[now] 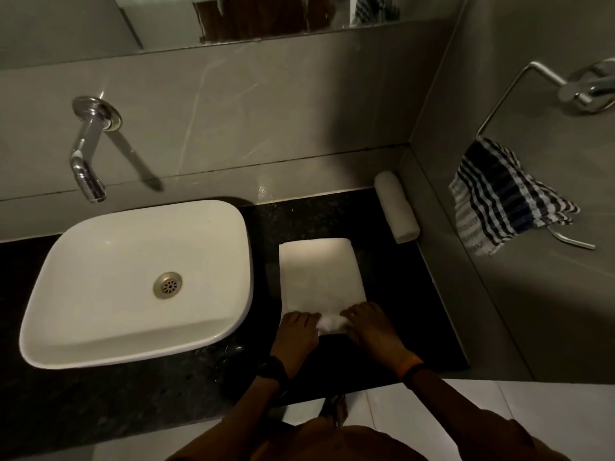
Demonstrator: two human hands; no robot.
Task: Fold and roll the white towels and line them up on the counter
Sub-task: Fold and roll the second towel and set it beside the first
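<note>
Folded towel: a white towel [321, 272] lies flat on the dark counter [412, 294], just right of the sink, folded into a long strip running away from the person
Near end of the towel: curled up into a small tight roll, a short stretch of it showing white between the two hands
Left hand: the left hand [297, 331] lies palm down on the left part of the roll, fingers bent over it and closed on the cloth; a dark band sits at the wrist
Right hand: the right hand [369, 327] lies palm down on the right part of the roll, fingers curled over the top and gripping it; an orange band sits at the wrist
Hands to each other: close together, side by side, apart by the short white stretch of roll
Rolled towel: a finished white roll [396, 207] lies at the back right of the counter, along the side wall, well apart from the folded towel
Sink: a white rounded basin [100, 277] stands on the counter to the left, a metal drain in its bottom
Tap: a chrome tap [86, 151] comes out of the back wall above the basin
Side wall: a chrome ring holder [499, 104] carries a dark and white checked cloth [499, 197], hanging above the counter's right edge
Mirror: its lower edge [233, 44] runs along the top of the back wall
</note>
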